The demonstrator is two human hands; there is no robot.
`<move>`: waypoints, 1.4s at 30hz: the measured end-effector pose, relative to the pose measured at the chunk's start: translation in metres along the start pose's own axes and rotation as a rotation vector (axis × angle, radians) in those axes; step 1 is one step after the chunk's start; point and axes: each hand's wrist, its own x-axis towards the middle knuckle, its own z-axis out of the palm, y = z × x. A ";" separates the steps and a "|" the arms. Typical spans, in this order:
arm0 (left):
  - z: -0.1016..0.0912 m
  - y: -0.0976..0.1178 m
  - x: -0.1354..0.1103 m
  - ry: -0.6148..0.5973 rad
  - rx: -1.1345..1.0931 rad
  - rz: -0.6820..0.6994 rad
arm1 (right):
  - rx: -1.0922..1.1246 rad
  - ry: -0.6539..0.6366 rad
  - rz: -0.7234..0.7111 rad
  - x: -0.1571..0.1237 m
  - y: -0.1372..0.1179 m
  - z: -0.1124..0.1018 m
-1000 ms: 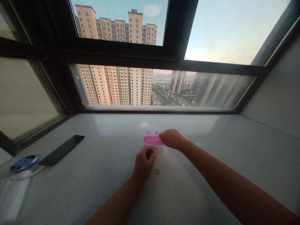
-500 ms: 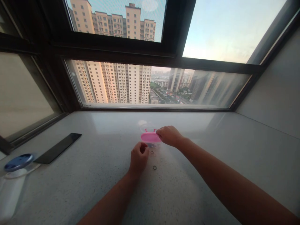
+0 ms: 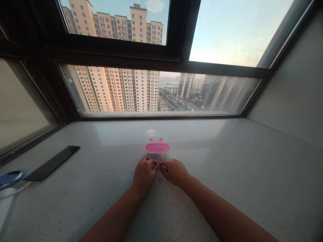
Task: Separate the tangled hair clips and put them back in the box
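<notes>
My left hand point(image 3: 145, 173) and my right hand point(image 3: 174, 171) meet on the pale counter, thumbs and fingertips pinched together. Between the fingertips is a small ring point(image 3: 158, 163), thin like an elastic band; its material is too small to make out. Both hands appear closed on its two sides. Just beyond them stands a small clear box with a pink oval rim point(image 3: 146, 147). Its clear lid point(image 3: 165, 138) with pink handle-like parts lies tipped back behind it. Small dark contents show faintly through the box's front. A second thin dark ring point(image 3: 160, 180) lies on the counter nearer to me.
At the left lie a flat black phone-like slab point(image 3: 52, 164) and a round blue-topped device point(image 3: 11, 179) on a white stand, joined by a white cable. A dark-framed window point(image 3: 161, 117) borders the counter's far edge, and a pale wall point(image 3: 290, 97) closes the right side.
My right hand has left the right end of the pink-rimmed box and come down to my left hand. The upper ring now sits between my fingertips. The view has shifted slightly.
</notes>
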 end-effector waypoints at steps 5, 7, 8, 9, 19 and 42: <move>0.001 -0.001 0.001 -0.026 0.001 -0.005 | 0.021 -0.004 0.059 0.006 -0.003 0.003; 0.000 0.000 0.002 -0.019 -0.016 -0.002 | 0.014 0.000 0.074 0.007 -0.006 0.002; 0.000 0.000 0.003 -0.011 -0.029 0.000 | 0.011 0.001 0.078 0.008 -0.007 0.002; -0.001 0.001 0.003 0.000 -0.045 0.002 | 0.007 0.001 0.083 0.007 -0.009 0.002; -0.008 0.009 0.003 0.066 -0.289 -0.049 | 0.423 0.292 0.057 -0.015 -0.001 -0.001; -0.007 0.004 0.006 -0.016 -0.512 -0.198 | 0.992 0.332 0.077 -0.003 0.016 0.018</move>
